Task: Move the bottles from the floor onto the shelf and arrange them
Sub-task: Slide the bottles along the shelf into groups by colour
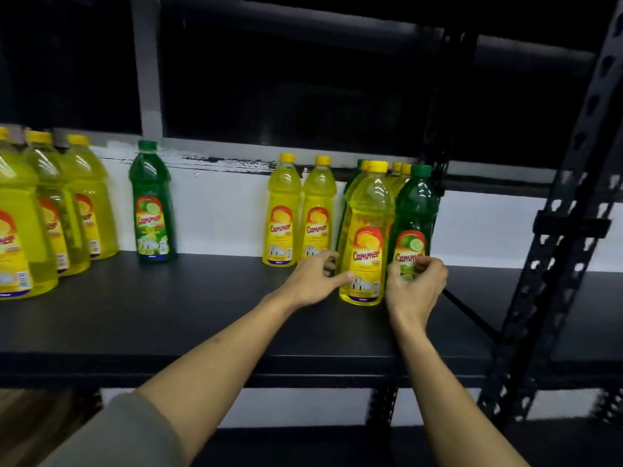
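Front yellow bottle (365, 237) and green bottle (414, 224) stand upright, touching, near the shelf's (168, 315) right end. Left hand (315, 279) touches the yellow one's left flank, fingers loosely curled, not closed round it. Right hand (415, 286) pinches the green one's lower label. Both forearms reach straight in over the front edge

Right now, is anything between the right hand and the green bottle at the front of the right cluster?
Nothing visible. The right hand is already at the front green bottle, fingers curled at its label. A yellow bottle stands close on its left.
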Available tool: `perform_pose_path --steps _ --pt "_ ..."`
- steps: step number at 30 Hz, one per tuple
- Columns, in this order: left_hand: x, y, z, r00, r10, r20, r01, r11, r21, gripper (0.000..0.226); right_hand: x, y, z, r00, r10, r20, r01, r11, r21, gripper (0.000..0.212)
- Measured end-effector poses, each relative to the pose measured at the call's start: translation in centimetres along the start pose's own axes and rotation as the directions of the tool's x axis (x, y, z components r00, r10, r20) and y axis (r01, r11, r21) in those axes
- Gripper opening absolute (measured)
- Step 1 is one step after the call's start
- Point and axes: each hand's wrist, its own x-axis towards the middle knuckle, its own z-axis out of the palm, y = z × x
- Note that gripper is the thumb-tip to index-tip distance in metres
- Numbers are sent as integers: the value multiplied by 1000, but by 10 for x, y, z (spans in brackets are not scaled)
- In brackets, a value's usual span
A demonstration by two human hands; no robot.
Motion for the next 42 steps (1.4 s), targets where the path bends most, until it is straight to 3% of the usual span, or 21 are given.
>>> perform_pose_path --steps 3,8,17,22,25,28,31,33,42 --pt "17 12 25 995 -6 -96 -8 989 -149 76 10 4 -1 998 9 -61 -11 999 -39 53" --pt "24 14 49 972 -31 -231 -21 975 -220 63 31 26 0 992 57 114 -53 998 -34 82" --pt "13 15 51 974 -42 -223 5 987 -163 67 39 22 -11 976 88 200 -60 988 -143 78" --pt "-2 10 47 963 -76 -258 47 992 -117 89 25 18 -33 971 73 228 -55 995 -83 74" --pt "-16 14 47 938 -56 -341 12 991 -130 73 7 9 -44 959 78 271 -73 997 -28 71" --pt "-35 20 45 968 -41 -246 -13 976 -216 69 -9 -2 -51 928 80 363 -126 987 104 66" --pt "-50 20 40 998 -13 -54 -5 951 -309 82 -21 -15 -50 886 71 458 -142 982 124 63" --pt "-60 19 35 1000 8 18 -2 959 -282 88 -30 -25 -45 862 54 504 -141 980 137 63" --pt "-103 -19 -47 999 -18 -32 15 997 -77 73 -89 -61 17 724 18 689 -222 953 208 64"
